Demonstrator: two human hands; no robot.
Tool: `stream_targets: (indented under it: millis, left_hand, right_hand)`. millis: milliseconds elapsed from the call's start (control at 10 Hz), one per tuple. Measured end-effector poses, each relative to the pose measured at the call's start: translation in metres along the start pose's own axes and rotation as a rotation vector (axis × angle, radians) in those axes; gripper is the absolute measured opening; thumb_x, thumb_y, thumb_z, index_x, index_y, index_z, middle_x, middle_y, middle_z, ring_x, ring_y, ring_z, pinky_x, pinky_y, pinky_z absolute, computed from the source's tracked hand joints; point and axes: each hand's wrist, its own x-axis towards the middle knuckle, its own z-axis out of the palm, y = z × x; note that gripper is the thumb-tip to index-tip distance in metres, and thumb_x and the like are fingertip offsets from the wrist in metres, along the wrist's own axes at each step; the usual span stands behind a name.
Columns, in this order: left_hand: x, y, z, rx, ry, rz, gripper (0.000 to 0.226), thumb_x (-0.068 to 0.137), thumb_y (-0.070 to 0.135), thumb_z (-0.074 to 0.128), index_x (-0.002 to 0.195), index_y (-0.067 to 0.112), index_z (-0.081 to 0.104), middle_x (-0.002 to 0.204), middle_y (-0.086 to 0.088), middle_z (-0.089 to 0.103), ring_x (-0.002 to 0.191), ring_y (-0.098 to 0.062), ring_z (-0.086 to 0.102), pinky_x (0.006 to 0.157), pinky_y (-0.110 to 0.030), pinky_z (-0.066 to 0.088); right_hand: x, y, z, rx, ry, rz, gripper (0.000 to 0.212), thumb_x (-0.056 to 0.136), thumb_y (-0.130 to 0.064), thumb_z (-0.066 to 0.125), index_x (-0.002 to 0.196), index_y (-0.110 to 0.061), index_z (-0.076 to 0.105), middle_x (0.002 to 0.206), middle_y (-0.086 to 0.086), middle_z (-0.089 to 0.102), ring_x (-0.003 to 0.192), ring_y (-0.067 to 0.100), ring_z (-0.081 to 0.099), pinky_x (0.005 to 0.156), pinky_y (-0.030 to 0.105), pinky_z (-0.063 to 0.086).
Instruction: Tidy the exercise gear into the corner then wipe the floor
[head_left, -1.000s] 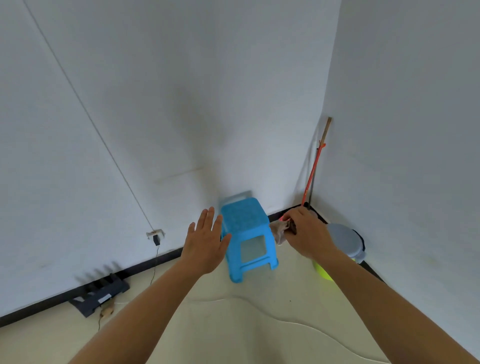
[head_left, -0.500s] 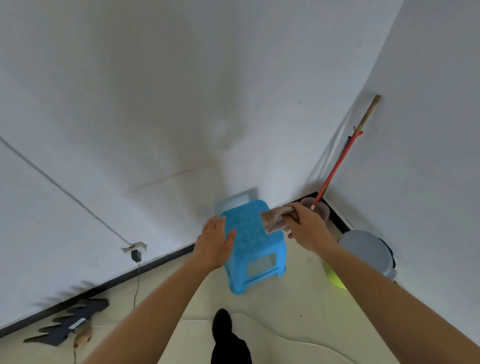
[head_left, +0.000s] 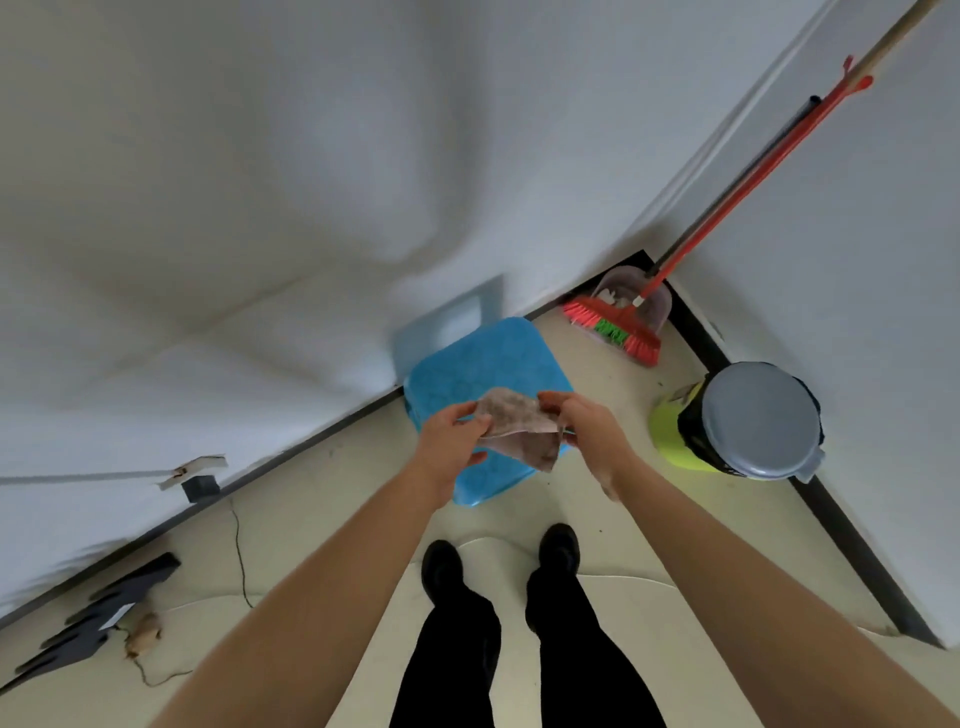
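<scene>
Standing over a square bright-blue plastic stool (head_left: 467, 364) with a patterned seat, a person holds a crumpled, mottled brown-grey cloth (head_left: 519, 423) over it, near the room's corner. The left hand (head_left: 449, 441) and the right hand (head_left: 589, 431) each pinch an opposite edge between thumb and curled fingers, likely to spread the limp, soft fabric flat for wiping the pale, smooth floor (head_left: 322, 509). A red-bristled broom (head_left: 618, 335) with a long red handle leans into the corner, near a round bin (head_left: 758, 421) with a matte grey lid and lime-green body
</scene>
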Motion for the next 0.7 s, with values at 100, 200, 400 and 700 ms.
stream_targets:
  millis: [100,200,400,700]
  left_hand:
    - [0.041,-0.019,0.002,0.071,0.062,0.026,0.033,0.094,0.009,0.063,0.126,0.007,0.058,0.099,-0.011,0.065,0.086,-0.021,0.065,0.072,-0.03,0.056]
    - [0.074,-0.034,0.008,0.126,0.119,0.102,0.03,0.092,0.007,0.064,0.122,0.009,0.061,0.096,-0.012,0.064,0.081,-0.018,0.065,0.062,-0.024,0.057]
    - [0.139,-0.074,0.026,0.416,0.279,0.227,0.036,0.096,0.026,0.058,0.132,0.021,0.056,0.113,0.003,0.061,0.103,-0.017,0.062,0.091,-0.036,0.053]
    - [0.128,-0.089,0.023,1.174,0.086,0.038,0.065,0.102,0.035,0.037,0.156,0.014,0.006,0.164,-0.009,-0.005,0.15,-0.031,0.001,0.117,-0.051,0.018]
  right_hand:
    - [0.056,0.025,0.006,0.012,0.096,0.035,0.029,0.083,-0.039,0.071,0.101,-0.016,0.072,0.096,-0.002,0.071,0.086,0.013,0.065,0.083,0.028,0.052]
    - [0.104,0.044,0.011,-0.202,0.166,-0.168,0.028,0.089,-0.011,0.068,0.112,-0.026,0.067,0.099,-0.015,0.069,0.089,0.003,0.063,0.088,0.026,0.054]
    - [0.172,0.088,0.018,-0.602,0.095,-0.451,0.039,0.099,-0.013,0.054,0.137,-0.015,0.056,0.148,0.006,0.049,0.135,0.013,0.041,0.113,0.025,0.032]
    - [0.168,0.113,-0.012,-1.218,-0.158,-0.282,0.066,0.106,-0.029,0.038,0.16,-0.027,0.0,0.167,0.011,-0.005,0.154,0.032,-0.002,0.125,0.044,0.013]
